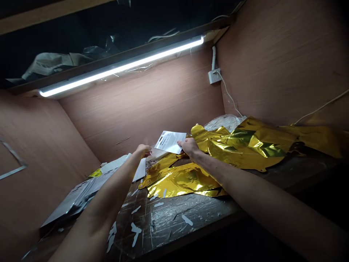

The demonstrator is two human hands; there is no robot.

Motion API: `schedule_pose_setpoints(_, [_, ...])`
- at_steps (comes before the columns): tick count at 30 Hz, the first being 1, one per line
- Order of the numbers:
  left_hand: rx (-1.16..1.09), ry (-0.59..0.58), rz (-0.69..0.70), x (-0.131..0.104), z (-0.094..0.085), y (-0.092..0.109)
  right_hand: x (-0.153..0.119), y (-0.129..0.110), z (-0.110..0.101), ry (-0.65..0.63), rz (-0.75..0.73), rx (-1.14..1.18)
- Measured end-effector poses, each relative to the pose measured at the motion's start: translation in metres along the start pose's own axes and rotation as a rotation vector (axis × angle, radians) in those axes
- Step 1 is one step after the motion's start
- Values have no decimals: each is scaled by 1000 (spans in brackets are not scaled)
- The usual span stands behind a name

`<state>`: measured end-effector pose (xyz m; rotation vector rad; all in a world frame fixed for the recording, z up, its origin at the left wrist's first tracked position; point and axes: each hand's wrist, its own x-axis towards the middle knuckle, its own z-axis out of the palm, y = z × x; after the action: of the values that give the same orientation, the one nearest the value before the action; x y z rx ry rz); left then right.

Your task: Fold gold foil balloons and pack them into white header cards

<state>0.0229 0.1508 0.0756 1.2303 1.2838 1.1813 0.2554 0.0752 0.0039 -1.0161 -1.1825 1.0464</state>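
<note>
Right hand: grasping printed packet by right edge.
Left hand: half-curled near packet's left edge, grip unclear.
Printed packet: between both hands, above gold foil; probably light, bendable, slick, easily creased; best pinched along edges.

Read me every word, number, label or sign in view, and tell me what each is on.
None can be read.
White card in the right hand: small dark print, too small to read.
Yellow piece at the left: any print too blurred to read.
</note>
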Motion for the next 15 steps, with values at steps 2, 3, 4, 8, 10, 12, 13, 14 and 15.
schedule_pose_setpoints(2, [-42, 44, -38, -5, -12, 4, -8, -4, 4, -62, 31, -20])
schedule_pose_setpoints(3, [-59, 68, -52, -9, -18, 5, -12, -6, 6, -110, 38, -24])
schedule_pose_setpoints(4, [-88, 78, -51, -14, -25, 6, -16, -8, 9, -161, 41, -24])
schedule_pose_setpoints(8, [-223, 88, 13, -44, -53, -7, -31, -12, 18, -338, 26, 0])
schedule_pose_setpoints(10, [-286, 86, 53, -63, -66, -19, -35, -10, 21, -402, 19, 4])
schedule_pose_setpoints(12, [-341, 72, 89, -81, -75, -29, -37, -6, 24, -457, 14, -4])
schedule_pose_setpoints(13, [-359, 56, 101, -88, -78, -33, -37, -4, 25, -480, 12, -11])
schedule_pose_setpoints(14, [-373, 35, 109, -94, -79, -36, -38, -3, 26, -505, 10, -15])
schedule_pose_setpoints(15, [-384, 13, 117, -98, -80, -39, -38, -2, 26, -527, 5, -11])
